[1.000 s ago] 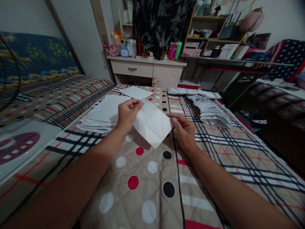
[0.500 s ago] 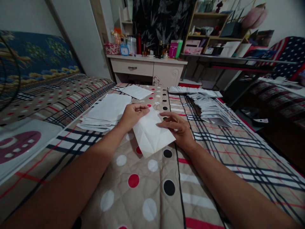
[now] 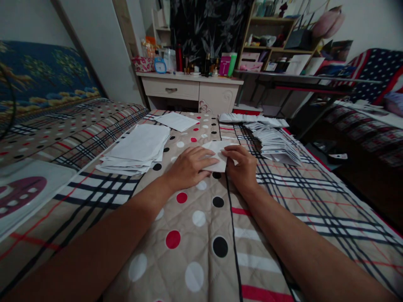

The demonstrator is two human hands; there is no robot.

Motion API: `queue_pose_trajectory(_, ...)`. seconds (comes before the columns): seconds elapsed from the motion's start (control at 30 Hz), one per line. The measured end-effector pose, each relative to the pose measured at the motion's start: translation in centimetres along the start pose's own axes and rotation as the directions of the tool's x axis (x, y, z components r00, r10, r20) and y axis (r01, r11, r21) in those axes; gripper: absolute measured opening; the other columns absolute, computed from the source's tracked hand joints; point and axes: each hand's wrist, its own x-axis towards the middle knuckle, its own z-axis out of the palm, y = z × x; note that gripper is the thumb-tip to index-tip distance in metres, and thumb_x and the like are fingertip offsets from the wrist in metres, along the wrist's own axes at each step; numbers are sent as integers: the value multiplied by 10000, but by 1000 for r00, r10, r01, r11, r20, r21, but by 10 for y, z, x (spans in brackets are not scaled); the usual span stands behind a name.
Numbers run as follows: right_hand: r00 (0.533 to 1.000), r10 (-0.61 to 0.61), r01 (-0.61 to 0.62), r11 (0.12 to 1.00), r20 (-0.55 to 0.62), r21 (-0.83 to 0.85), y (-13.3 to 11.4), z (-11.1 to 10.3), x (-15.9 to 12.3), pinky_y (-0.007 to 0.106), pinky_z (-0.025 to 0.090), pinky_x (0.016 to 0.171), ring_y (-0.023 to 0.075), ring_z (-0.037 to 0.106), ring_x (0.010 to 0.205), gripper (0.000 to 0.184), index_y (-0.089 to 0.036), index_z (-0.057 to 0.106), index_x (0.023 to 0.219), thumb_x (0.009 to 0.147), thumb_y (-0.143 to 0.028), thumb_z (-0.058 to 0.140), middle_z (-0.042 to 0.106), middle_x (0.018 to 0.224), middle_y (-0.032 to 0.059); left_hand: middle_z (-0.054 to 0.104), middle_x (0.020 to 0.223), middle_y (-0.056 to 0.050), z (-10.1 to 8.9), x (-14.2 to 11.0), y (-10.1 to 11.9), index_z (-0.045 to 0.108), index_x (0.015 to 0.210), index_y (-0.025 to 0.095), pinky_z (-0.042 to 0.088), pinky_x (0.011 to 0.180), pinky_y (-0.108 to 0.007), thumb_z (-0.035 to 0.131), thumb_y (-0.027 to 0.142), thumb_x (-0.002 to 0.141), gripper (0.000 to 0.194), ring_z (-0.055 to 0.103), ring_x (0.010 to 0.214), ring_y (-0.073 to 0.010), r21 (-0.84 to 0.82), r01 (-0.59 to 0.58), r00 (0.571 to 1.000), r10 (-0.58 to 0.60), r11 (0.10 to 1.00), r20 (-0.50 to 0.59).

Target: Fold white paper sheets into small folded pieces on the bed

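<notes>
A white sheet of paper [image 3: 217, 147] lies between my hands, low over the quilted bed cover, with its near part folded over. My left hand [image 3: 190, 167] has its fingers across the sheet's left part and the thumb below them at the near edge. With thumb and fingertips, my right hand [image 3: 242, 165] pinches the sheet's right side. Left of my hands is a stack of white sheets [image 3: 138, 144], its edges uneven. Beyond it lies another white sheet [image 3: 176, 121]. Folded white papers [image 3: 273, 142] stand in a fanned row to the right, beside a second row [image 3: 252, 119].
The bed cover [image 3: 195, 247] has dots and plaid stripes. At its left edge lies a white plastic item with a purple print [image 3: 25, 193]. Behind the bed stands a white dresser [image 3: 182, 90] with bottles and boxes. A desk with shelves [image 3: 267, 50] is at the back right.
The sheet has gone from spread out to folded, its near part turned away from me. My left hand has come down and nearer across it; the right hand has moved slightly.
</notes>
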Motion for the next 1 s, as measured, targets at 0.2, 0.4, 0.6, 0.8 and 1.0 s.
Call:
queue_pose_trajectory(0.2, 970, 91, -57, 987, 225, -152, -6, -4, -3, 281, 482, 719, 186, 676, 869, 207, -239, 760, 893, 824, -137, 594, 729, 979, 27, 725, 978, -50, 8, -8, -25, 734, 919, 206, 499, 825, -366, 577, 28, 817, 258, 634, 929, -204, 54, 21, 992, -14, 998, -128)
queue_pose_trajectory(0.4, 896, 165, -69, 969, 412, -238, -10, -6, -3, 272, 423, 645, 174, 660, 808, 114, -230, 761, 846, 820, -217, 651, 716, 957, 25, 729, 860, -46, 7, -14, -31, 726, 867, 185, 495, 828, -360, 633, 111, 842, 122, 647, 874, -201, -43, 5, 998, -3, 999, 62)
queue_pose_trajectory(0.6, 874, 245, -164, 962, 419, -220, -13, -7, -1, 268, 413, 658, 160, 633, 772, 154, -214, 744, 811, 847, -329, 649, 700, 881, 29, 723, 818, -40, 10, -14, -27, 730, 837, 178, 486, 704, -279, 666, 216, 844, 75, 642, 750, -154, -219, 228, 974, -219, 949, 64)
queue_pose_trajectory(0.8, 852, 342, -223, 922, 395, -316, -16, -2, 1, 278, 388, 624, 163, 601, 700, 132, -205, 724, 789, 818, -313, 654, 698, 845, 31, 670, 667, 10, 24, -13, -25, 719, 910, 184, 422, 559, -242, 761, 289, 731, 212, 570, 566, -116, -267, 583, 808, -583, 767, 88)
queue_pose_trajectory(1.0, 836, 394, -234, 886, 381, -401, -21, 1, 3, 283, 379, 613, 187, 625, 741, 129, -214, 714, 781, 811, -330, 665, 710, 859, 45, 625, 630, 30, 21, -8, -18, 672, 891, 185, 408, 549, -234, 762, 233, 706, 211, 541, 548, -110, -239, 624, 778, -619, 744, 104)
